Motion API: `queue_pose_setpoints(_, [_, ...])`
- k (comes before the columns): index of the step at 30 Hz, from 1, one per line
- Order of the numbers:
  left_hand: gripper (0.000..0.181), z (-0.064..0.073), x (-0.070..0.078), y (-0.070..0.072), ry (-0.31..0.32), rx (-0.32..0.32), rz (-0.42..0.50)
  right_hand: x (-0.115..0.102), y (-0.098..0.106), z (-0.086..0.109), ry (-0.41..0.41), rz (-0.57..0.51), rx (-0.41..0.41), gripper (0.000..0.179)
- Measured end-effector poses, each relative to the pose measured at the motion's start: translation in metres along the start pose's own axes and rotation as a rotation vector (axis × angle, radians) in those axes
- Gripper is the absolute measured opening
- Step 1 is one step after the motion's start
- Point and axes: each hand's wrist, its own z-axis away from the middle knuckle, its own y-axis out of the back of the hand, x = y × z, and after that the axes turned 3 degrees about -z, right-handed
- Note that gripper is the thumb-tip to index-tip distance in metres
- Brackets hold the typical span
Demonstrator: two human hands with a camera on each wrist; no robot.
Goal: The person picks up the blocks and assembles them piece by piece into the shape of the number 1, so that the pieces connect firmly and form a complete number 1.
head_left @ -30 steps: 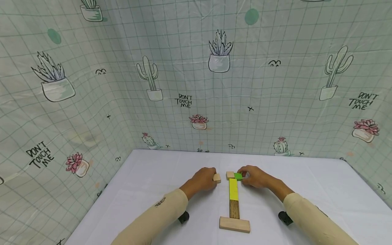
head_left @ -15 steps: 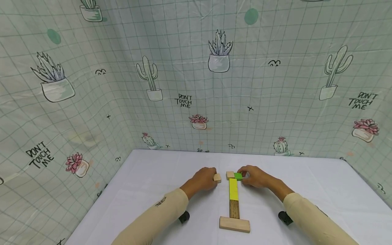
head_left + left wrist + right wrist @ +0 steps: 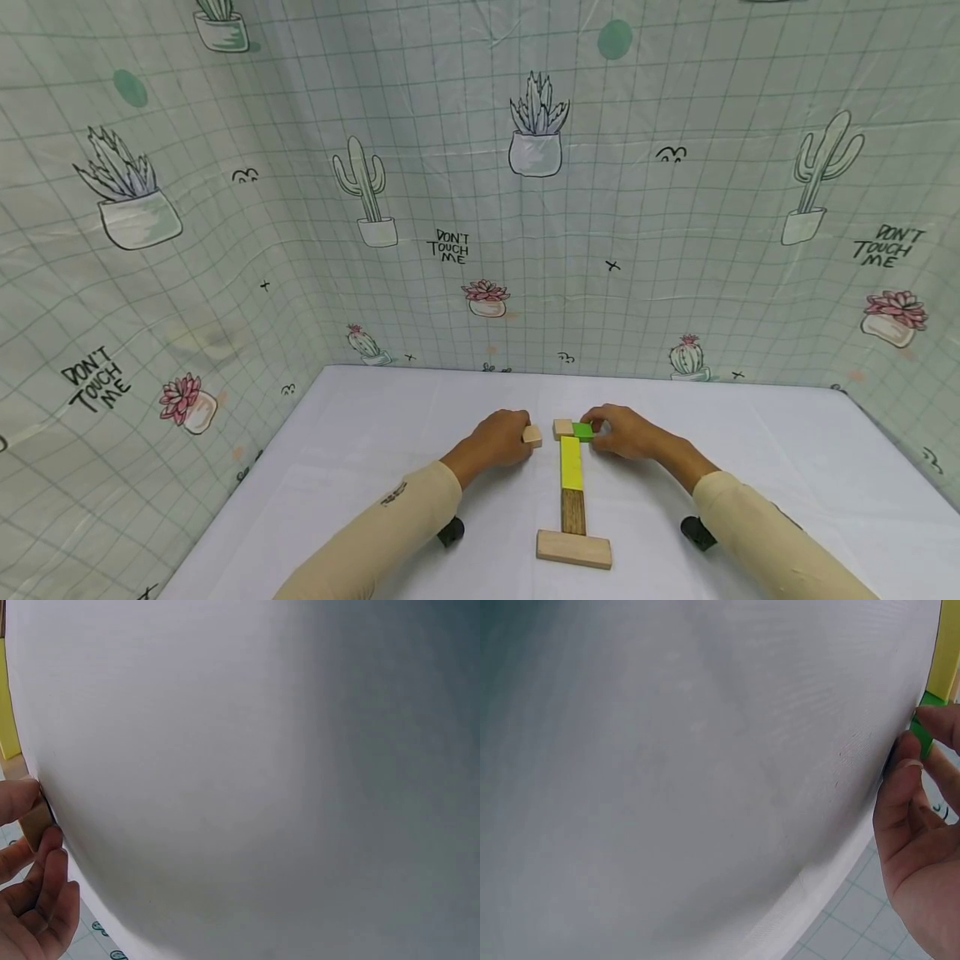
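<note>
My left hand (image 3: 501, 437) pinches a small plain wooden block (image 3: 532, 436) between thumb and fingers, a short gap left of the row of blocks. In the left wrist view that block (image 3: 36, 823) shows partly behind the fingertips. On the other side, my right hand (image 3: 626, 432) pinches the right end of a green block (image 3: 582, 432), which sits against another plain wooden block (image 3: 562, 429). Below these two, a yellow block (image 3: 572, 463) runs toward me, followed by a dark-grained brown block (image 3: 573, 511). A longer pale wooden block (image 3: 573, 549) lies crosswise at the near end.
All the blocks lie on a white table (image 3: 420, 400). Black wrist-camera units (image 3: 452, 532) show under both forearms. A grid-patterned cloth (image 3: 570, 217) with cactus drawings hangs behind and to the sides of the table.
</note>
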Motion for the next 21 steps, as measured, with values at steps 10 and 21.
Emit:
queue_pose_setpoints(10, [0.032, -0.0022, 0.0006, -0.0014, 0.001, -0.012, -0.013, 0.0000, -0.0006, 0.0014, 0.012, -0.010, 0.016, 0.033])
queue_pose_setpoints(21, [0.034, -0.0038, 0.0042, -0.0021, 0.009, -0.022, -0.012, 0.0007, -0.0013, 0.0015, 0.009, -0.003, 0.014, 0.032])
